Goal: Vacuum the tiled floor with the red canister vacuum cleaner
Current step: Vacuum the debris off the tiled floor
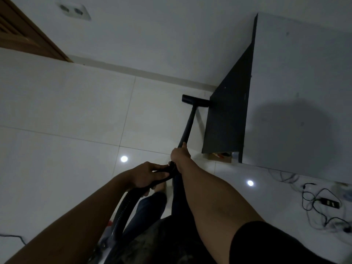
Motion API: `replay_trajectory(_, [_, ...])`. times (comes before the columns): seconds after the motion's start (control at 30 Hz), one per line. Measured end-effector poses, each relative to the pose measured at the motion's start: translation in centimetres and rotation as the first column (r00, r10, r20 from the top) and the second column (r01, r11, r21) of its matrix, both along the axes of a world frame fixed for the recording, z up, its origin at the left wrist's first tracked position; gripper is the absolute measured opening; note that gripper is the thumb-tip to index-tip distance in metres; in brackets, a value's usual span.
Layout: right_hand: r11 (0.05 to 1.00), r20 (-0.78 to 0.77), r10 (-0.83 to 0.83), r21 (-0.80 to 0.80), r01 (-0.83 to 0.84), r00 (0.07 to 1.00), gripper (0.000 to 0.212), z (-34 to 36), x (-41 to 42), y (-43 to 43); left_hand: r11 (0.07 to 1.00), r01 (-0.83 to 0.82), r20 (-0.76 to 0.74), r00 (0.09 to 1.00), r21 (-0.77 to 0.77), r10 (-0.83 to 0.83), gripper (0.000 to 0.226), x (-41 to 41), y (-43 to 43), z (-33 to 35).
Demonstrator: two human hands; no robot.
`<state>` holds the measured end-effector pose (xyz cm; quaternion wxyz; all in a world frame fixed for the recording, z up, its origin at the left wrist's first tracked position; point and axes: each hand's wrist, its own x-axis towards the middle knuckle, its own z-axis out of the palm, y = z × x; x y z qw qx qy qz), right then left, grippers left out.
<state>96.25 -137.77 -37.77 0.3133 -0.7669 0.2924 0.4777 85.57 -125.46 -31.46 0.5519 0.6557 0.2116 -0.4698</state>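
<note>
Head view: right hand (180, 152) wraps the stiff, probably light wand (188, 124); left hand (147, 174), at 7 o'clock of it, curls round the hose handle (162, 173). The nozzle (194, 101) rests on the tiled floor (66, 111) at 12 o'clock, beside the dark cabinet (228, 111). The ribbed hose (122, 208) looks flexible. The canister cannot be made out below, at 6 o'clock.

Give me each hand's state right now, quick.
Left hand: closed around the hose handle.
Right hand: closed around the vacuum wand.
</note>
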Motion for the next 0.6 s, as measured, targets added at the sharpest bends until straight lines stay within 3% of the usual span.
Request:
replay_trajectory(0.17, [0.987,0.094,-0.089,0.145,0.075,0.992,0.062,0.0,2.2,-0.4,0.999,-0.037,0.026,0.999,0.011,0.036,0.053,2.4,-0.4,-0.2])
replay_trajectory(0.27, [0.996,0.178,-0.034,0.090,0.018,0.983,0.063,-0.2,3.5,0.0,0.999,-0.035,0.036,0.999,0.014,0.034,0.054,3.7,0.0,-0.1])
replay_trajectory(0.33, [0.998,0.131,-0.044,0.044,0.038,0.990,0.069,0.3,3.4,0.6,1.000,-0.002,0.019,1.000,0.012,0.002,0.054,3.6,0.5,0.2])
replay_trajectory(0.5, [0.964,0.096,-0.239,0.145,0.224,0.966,0.063,1.8,1.1,1.2,0.999,0.044,-0.043,0.998,-0.006,-0.044,0.052,3.0,2.8,1.5])
replay_trajectory(0.6, [0.967,0.100,-0.195,0.184,0.175,0.976,0.061,2.1,0.0,1.6,0.998,0.055,-0.068,0.996,-0.020,-0.056,0.049,2.8,3.8,2.1])
